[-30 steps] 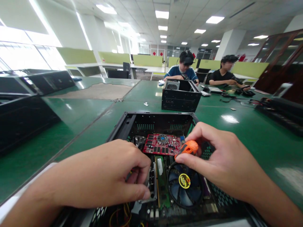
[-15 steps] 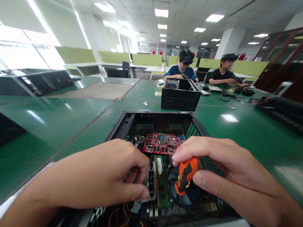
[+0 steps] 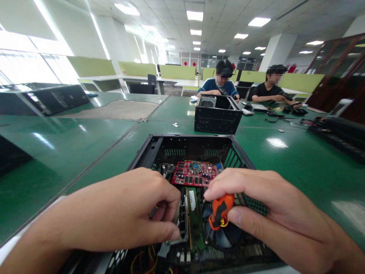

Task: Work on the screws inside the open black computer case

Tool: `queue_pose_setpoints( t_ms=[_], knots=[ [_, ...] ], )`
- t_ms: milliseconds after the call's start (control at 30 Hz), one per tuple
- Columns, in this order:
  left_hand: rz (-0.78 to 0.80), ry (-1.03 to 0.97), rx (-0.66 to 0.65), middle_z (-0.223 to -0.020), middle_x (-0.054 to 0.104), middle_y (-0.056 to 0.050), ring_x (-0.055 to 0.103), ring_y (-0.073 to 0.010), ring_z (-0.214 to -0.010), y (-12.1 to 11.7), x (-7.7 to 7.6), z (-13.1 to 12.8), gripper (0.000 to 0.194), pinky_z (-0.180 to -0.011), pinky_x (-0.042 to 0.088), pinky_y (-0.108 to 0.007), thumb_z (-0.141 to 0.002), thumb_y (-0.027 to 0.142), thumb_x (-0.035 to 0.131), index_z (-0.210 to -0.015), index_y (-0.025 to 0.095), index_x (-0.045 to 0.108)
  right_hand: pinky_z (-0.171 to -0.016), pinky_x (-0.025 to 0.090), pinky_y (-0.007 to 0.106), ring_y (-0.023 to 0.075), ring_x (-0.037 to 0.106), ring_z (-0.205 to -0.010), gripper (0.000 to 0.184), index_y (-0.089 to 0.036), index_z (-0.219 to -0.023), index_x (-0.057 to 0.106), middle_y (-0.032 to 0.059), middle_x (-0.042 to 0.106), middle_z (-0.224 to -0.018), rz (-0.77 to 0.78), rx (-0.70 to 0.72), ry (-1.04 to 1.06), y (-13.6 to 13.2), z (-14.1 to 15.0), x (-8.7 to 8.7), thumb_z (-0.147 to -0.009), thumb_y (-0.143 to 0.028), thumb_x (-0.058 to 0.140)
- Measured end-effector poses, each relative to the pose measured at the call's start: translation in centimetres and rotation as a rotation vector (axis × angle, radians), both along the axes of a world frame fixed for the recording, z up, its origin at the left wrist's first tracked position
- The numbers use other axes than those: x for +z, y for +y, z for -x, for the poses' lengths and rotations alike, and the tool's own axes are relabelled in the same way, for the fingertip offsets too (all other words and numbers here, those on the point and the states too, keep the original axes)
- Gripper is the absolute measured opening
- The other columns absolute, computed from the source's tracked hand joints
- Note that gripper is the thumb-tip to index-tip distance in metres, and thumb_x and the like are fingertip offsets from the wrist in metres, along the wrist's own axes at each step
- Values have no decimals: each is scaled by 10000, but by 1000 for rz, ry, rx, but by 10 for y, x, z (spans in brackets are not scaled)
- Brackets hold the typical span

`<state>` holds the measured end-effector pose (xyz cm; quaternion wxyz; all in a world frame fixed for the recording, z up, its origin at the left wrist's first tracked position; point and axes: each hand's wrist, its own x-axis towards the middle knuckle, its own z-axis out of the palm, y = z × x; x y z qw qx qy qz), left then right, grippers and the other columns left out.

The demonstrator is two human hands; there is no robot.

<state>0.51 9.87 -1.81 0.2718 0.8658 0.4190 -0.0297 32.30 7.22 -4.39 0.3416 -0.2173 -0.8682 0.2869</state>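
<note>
My right hand point(image 3: 256, 205) grips a screwdriver point(image 3: 222, 211) by its orange and black handle, between thumb and fingers. The handle tilts over the round cooling fan point(image 3: 222, 239) inside an open black computer case point(image 3: 194, 142); its tip cannot be made out. My left hand point(image 3: 151, 205) is closed, knuckles up, at a metal part point(image 3: 182, 232) left of the green memory module point(image 3: 195, 220). What its curled fingers grip is hidden. Beyond both hands lies a red graphics card point(image 3: 195, 173) with a small round fan.
Another black case point(image 3: 218, 120) stands across the green table point(image 3: 99, 140). Two people sit behind it. Dark cases point(image 3: 57, 99) lie at the left, with cables point(image 3: 282, 116) and a dark case point(image 3: 339, 133) at the right. Coloured wires point(image 3: 144, 260) show below my left hand.
My right hand and the screwdriver have shifted slightly left, with the handle a little shorter in view. My left hand has stayed in place.
</note>
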Motion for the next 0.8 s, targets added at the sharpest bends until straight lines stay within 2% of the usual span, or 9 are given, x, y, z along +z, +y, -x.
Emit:
queue_pose_setpoints(
  t_ms=[200, 333, 400, 467, 533, 600, 633, 733, 800],
  knots=[
    [-1, 2, 0, -767, 849, 67, 735, -188, -675, -1, 0, 1, 199, -647, 454, -332, -964, 331, 969, -819, 334, 833, -1106, 754, 250, 196, 973, -1172, 245, -159, -1386, 903, 94, 1010, -1295, -31, 12, -14, 0, 2, 1, -1200, -143, 744],
    [-3, 6, 2, -752, 835, 68, 728, -184, -671, -1, 0, 2, 217, -656, 459, -327, -971, 341, 955, -802, 330, 819, -936, 745, 247, 180, 941, -952, 126, -191, -1259, 907, 39, 998, -1101, -142, -8, 43, 4, 7, -3, -1133, -191, 916],
    [-3, 4, 1, -760, 840, 66, 733, -186, -674, -1, 0, 1, 203, -653, 458, -329, -971, 353, 959, -816, 333, 830, -867, 725, 250, 175, 915, -872, 126, -206, -1196, 904, 18, 983, -1026, -182, -15, 60, 5, 8, -4, -1106, -231, 988],
    [0, 5, 5, -766, 847, 67, 742, -188, -680, -1, 0, 1, 189, -654, 458, -331, -963, 355, 964, -824, 337, 837, -912, 742, 267, 190, 937, -920, 117, -205, -1237, 912, 34, 1000, -1074, -172, -19, 29, 4, 7, -2, -1128, -222, 950],
    [-3, 9, 9, -761, 846, 69, 744, -190, -681, -2, 0, 1, 192, -654, 457, -334, -959, 357, 963, -818, 340, 835, -1019, 766, 297, 225, 979, -1098, 257, -200, -1410, 902, 73, 1023, -1253, -115, -41, -39, 1, 4, 0, -1159, -180, 851],
    [-5, 6, 6, -753, 840, 66, 742, -194, -676, -2, 0, 1, 207, -649, 457, -342, -971, 361, 956, -810, 338, 828, -1038, 773, 308, 243, 980, -1229, 399, -217, -1566, 842, 87, 1009, -1388, -41, -93, -65, -2, 2, 0, -1178, -161, 774],
    [-6, -2, 0, -746, 835, 64, 740, -196, -669, -2, 1, 1, 216, -643, 458, -347, -973, 361, 958, -805, 338, 823, -1009, 772, 305, 241, 976, -1222, 402, -234, -1574, 822, 80, 1000, -1386, -15, -140, -47, -2, 2, -1, -1184, -162, 755],
    [-7, -16, -1, -734, 829, 60, 734, -198, -646, -2, 2, 1, 228, -630, 466, -358, -952, 329, 967, -789, 338, 808, -879, 738, 312, 227, 938, -1018, 285, -262, -1430, 805, 51, 962, -1223, -29, -332, 25, -1, 5, -4, -1185, -150, 711],
    [-12, -15, 2, -730, 828, 62, 729, -196, -638, -2, 2, 1, 226, -625, 468, -357, -940, 308, 969, -785, 337, 806, -811, 710, 327, 230, 904, -917, 280, -258, -1386, 791, 52, 942, -1139, -67, -417, 17, 1, 9, -6, -1169, -124, 675]
  ],
)
